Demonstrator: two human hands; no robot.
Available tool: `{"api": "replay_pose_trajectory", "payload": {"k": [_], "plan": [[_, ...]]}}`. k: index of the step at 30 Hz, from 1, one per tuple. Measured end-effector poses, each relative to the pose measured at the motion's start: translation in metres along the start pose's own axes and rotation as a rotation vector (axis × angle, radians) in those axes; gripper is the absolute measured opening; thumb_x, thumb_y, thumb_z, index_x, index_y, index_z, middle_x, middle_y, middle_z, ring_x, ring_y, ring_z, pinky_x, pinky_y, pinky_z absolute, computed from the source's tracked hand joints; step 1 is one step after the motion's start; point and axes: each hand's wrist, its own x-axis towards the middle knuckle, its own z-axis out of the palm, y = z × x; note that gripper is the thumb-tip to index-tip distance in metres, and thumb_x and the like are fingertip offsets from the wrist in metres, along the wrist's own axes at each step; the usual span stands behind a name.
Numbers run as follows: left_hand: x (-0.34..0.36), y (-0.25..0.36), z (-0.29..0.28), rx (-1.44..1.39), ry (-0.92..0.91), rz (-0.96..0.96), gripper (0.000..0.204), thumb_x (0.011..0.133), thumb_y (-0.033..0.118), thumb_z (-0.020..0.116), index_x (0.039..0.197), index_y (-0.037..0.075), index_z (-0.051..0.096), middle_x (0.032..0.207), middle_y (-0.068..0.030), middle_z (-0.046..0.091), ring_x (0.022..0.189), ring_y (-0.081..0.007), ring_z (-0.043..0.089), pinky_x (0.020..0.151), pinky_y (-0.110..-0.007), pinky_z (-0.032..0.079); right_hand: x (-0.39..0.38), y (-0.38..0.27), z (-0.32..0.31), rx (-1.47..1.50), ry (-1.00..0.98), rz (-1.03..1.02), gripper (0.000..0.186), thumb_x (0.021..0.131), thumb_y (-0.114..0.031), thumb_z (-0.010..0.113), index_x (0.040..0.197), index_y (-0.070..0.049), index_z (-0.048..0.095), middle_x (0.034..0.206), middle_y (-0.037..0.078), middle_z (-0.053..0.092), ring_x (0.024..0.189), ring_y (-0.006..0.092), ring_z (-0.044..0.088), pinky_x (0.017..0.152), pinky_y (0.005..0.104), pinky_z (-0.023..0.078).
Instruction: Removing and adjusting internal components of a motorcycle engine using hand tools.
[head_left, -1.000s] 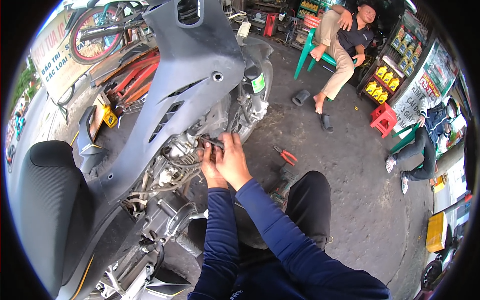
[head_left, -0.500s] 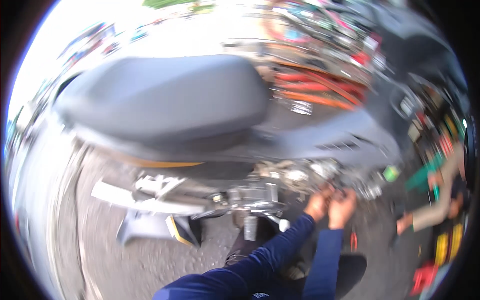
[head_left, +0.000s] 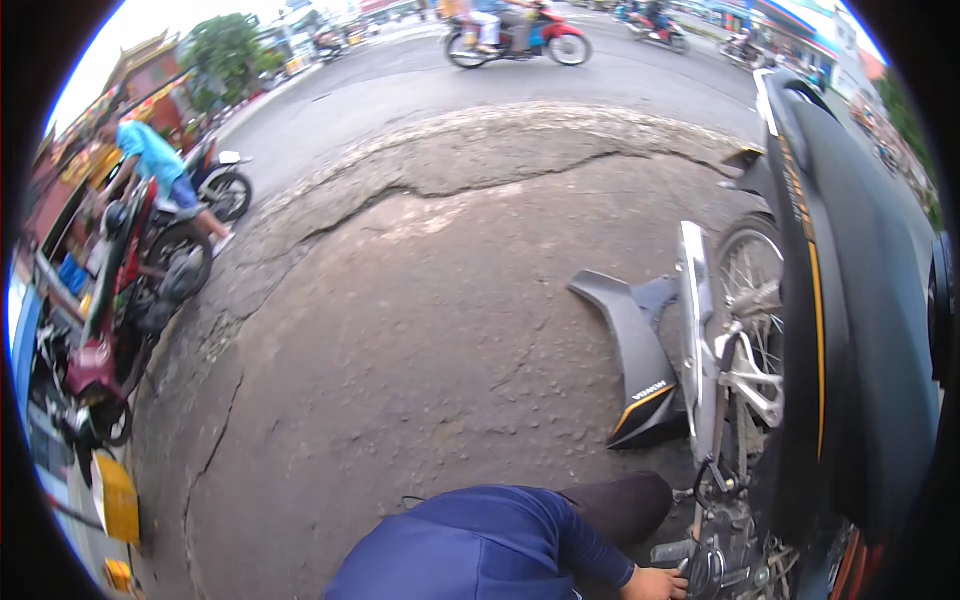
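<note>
At the lower edge, my left hand (head_left: 654,584) reaches in beside the engine (head_left: 722,570) of a dark grey motorbike. Its visible fingers stretch toward the metal parts near the footpeg (head_left: 672,551); the lower part of the hand is cut off. I can make out nothing held in it. My right hand is out of view. The motorbike's seat and side cover (head_left: 815,330) with an orange stripe stand at the right. Below it show the spoked rear wheel (head_left: 752,262) and the silver exhaust (head_left: 695,340). A loose grey body panel (head_left: 640,375) lies on the ground beside the exhaust.
Cracked pavement (head_left: 400,330) spreads to my left up to the road (head_left: 380,95). On the far left, a person in a blue shirt (head_left: 150,152) bends by a parked red motorbike (head_left: 112,290). A yellow box (head_left: 116,498) stands below. A red motorbike (head_left: 540,38) carries riders along the road.
The view has swung far to the left, from the engine to the street. Both hands were together at the engine; now only the left shows, and the right has left the picture.
</note>
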Motion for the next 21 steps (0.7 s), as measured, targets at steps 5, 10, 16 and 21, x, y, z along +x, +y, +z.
{"api": "replay_pose_trajectory", "payload": {"k": [5,10,16,21], "plan": [[-0.028,-0.016,-0.035,0.155,-0.019,-0.07,0.019,0.087,0.025,0.067,0.094,0.007,0.068,0.094,-0.0132,0.066,0.094,-0.0328,0.064,0.086,-0.045,0.052,0.01,-0.05,0.067,0.123,-0.215,-0.114,0.034,0.096,-0.026,0.067,0.124,-0.008,0.058,0.095,0.021,0.069,0.078,0.0293,0.065,0.074,0.0466,0.055],[-0.039,-0.04,-0.025,0.208,-0.062,-0.053,0.018,0.086,0.023,0.067,0.092,0.006,0.068,0.091,-0.0118,0.066,0.091,-0.0299,0.065,0.088,-0.044,0.051,0.013,-0.072,0.094,0.169,-0.331,-0.15,0.033,0.099,-0.028,0.064,0.123,-0.006,0.059,0.094,0.02,0.069,0.077,0.0295,0.065,0.073,0.045,0.055],[-0.034,-0.061,-0.002,0.2,-0.16,0.025,0.016,0.085,0.02,0.066,0.09,0.005,0.068,0.087,-0.01,0.067,0.088,-0.0264,0.066,0.09,-0.043,0.05,0.036,-0.046,0.098,0.179,-0.327,-0.035,0.033,0.102,-0.03,0.06,0.122,-0.003,0.06,0.092,0.018,0.069,0.075,0.0298,0.064,0.073,0.0431,0.055],[-0.03,-0.064,0.014,0.176,-0.197,0.057,0.015,0.084,0.018,0.065,0.088,0.004,0.068,0.083,-0.0085,0.067,0.085,-0.0235,0.067,0.091,-0.042,0.05,0.051,0.01,0.037,0.109,-0.152,0.144,0.035,0.104,-0.031,0.056,0.121,-0.001,0.061,0.091,0.017,0.069,0.073,0.03,0.064,0.073,0.0415,0.055]]}}
